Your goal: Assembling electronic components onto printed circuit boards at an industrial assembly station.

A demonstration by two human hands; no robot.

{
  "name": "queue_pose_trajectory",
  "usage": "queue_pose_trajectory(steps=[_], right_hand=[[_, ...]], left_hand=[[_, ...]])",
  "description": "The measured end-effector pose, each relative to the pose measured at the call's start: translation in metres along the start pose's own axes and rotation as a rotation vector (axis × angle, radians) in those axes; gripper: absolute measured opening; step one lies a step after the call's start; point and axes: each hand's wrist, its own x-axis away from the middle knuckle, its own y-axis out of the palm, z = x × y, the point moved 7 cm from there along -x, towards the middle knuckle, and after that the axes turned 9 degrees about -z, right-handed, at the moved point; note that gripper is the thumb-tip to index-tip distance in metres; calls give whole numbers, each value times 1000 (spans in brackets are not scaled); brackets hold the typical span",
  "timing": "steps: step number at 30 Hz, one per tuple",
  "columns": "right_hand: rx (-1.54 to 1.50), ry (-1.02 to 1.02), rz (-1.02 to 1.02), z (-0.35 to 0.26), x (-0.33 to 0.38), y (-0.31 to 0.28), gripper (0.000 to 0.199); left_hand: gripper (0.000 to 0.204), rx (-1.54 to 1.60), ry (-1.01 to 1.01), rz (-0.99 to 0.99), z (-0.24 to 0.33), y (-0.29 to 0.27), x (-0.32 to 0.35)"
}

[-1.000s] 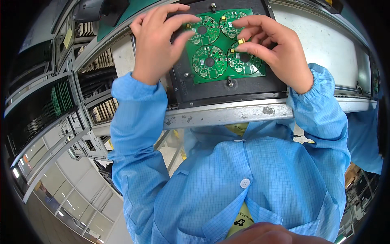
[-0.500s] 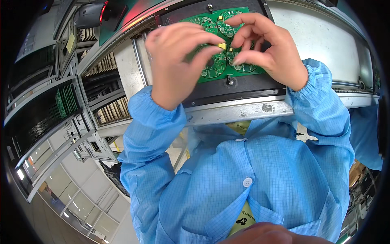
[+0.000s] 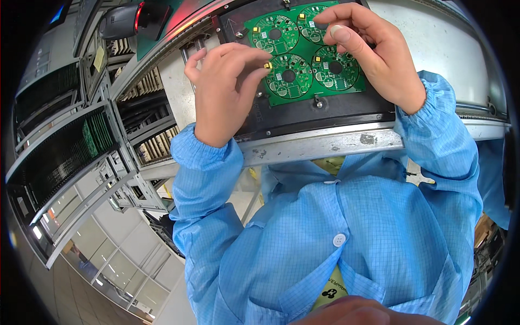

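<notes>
A green circuit board panel point(image 3: 281, 98) with several round boards lies in a black carrier frame point(image 3: 346, 110). Each round board bears a small yellow component near its left side. My left hand point(image 3: 222, 89) is at the panel's left edge, with thumb and index fingertips around the yellow component point(image 3: 267, 65) of the lower-left round board. Over the panel's upper right, my right hand point(image 3: 376, 54) hovers with its fingers curled and the thumb drawn against them. Whatever those fingers may hold is hidden.
The carrier rests on a metal rail line whose front rail point(image 3: 330, 143) runs between it and my body. A black scanner-like device with a red light point(image 3: 122, 21) stands at the upper left. Slotted board racks point(image 3: 65, 157) stand on the left.
My left hand has moved left with the yellow component, from over the panel's middle to its left edge. The right hand has drawn up and right, its thumb closing against the fingers.
</notes>
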Motion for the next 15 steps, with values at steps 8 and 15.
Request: queue_pose_trajectory(steps=[8, 15], right_hand=[[61, -16, -2, -20, 12, -6, 17], [80, -38, -2, -23, 13, -7, 15]], left_hand=[[16, -207, 51, 17, 5, 5, 1], [18, -329, 113, 50, 19, 7, -1]])
